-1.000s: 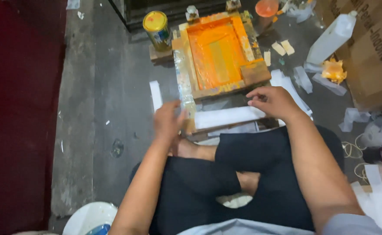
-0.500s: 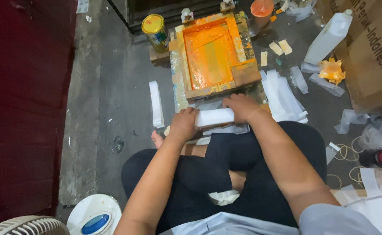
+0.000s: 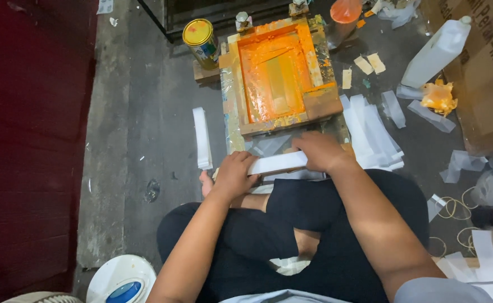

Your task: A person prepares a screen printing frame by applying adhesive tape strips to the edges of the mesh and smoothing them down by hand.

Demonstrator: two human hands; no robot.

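hands | left hand, right hand: fingers still clamped on white strip stack | unmoved

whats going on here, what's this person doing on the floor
A person sits cross-legged on the floor, both hands on a stack of white paper strips: the left hand grips one end, the right hand the other. Just beyond them lies an orange-stained screen frame, with a yellow-lidded can beside it and more strips to the right.
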